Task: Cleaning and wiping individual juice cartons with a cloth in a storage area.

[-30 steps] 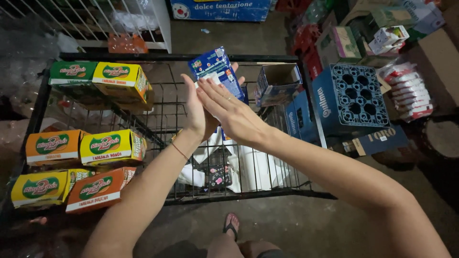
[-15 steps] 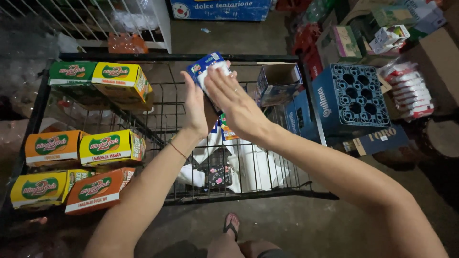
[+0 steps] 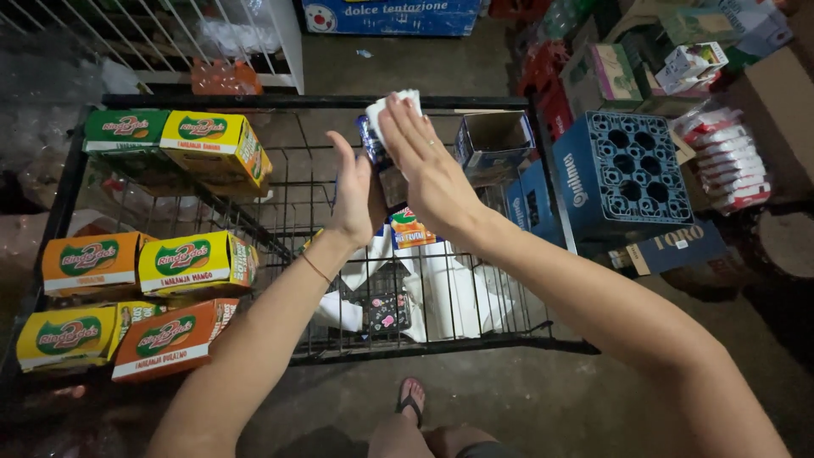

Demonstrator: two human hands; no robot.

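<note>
Both hands are raised over a black wire cart, pressing a small blue and white carton between them. The left hand stands edge-on with its palm against the carton's near side, fingers straight and together. The right hand lies flat over the carton's other face, fingers spread and stretched, so only the white top and a strip of blue show between the two palms. Neither hand is curled; both are flat and clamp the carton by pressure. Below the hands, inside the cart, lie white plastic bags and a small colourful packet. Left of the left hand, green, yellow and orange boxes sit stacked on the cart's shelves. Right of the right hand stand an open cardboard box and a blue bottle crate.
</note>
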